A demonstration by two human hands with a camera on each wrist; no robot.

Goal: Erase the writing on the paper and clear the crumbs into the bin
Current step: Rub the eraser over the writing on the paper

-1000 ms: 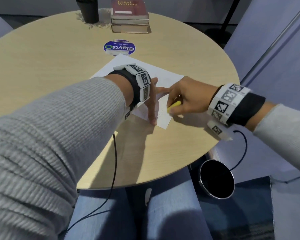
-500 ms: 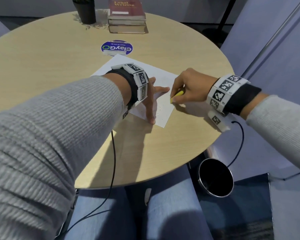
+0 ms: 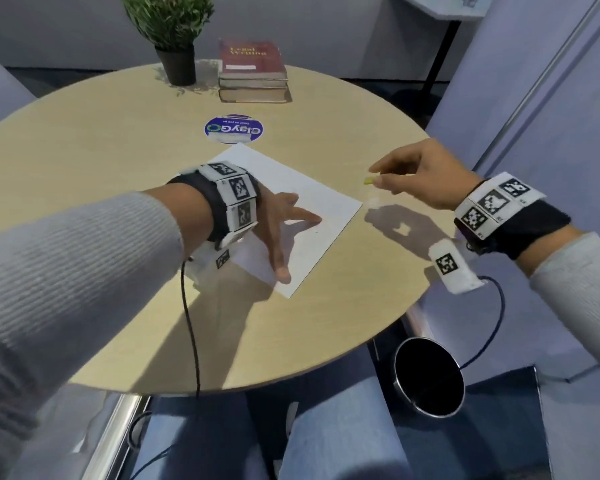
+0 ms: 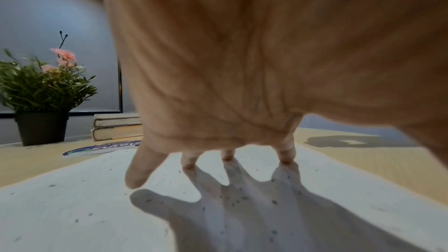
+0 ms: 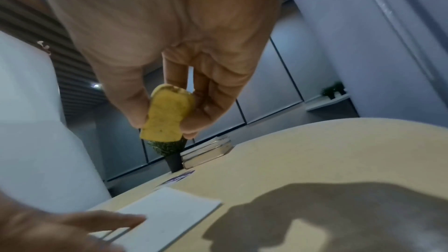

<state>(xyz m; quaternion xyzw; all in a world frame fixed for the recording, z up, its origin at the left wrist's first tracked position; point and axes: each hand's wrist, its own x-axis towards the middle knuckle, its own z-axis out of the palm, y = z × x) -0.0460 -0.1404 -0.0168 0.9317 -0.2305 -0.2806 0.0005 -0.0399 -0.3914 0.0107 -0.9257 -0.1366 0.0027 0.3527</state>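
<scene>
White paper flat on the round wooden table, one corner pointing toward the right edge. Scattered over its surface, small dark crumbs, plain in the left wrist view. Pressed down on the sheet by the left hand, fingers spread and straight, fingertips touching the paper, thumb reaching toward the near edge. Off to the right, clear of the sheet and raised above the bare tabletop, the right hand, pinching a worn yellow eraser between thumb and fingers; only the eraser's tip visible from the head view. Below that hand, its shadow on the wood.

On the floor beside the table's near right edge, a round bin with a dark inside and a metal rim, well apart from the paper. At the far side of the table, a potted plant in a black pot, just beside a stack of books. Between books and paper, a round blue sticker. Grey sleeves on both arms, marker bands on both wrists.
</scene>
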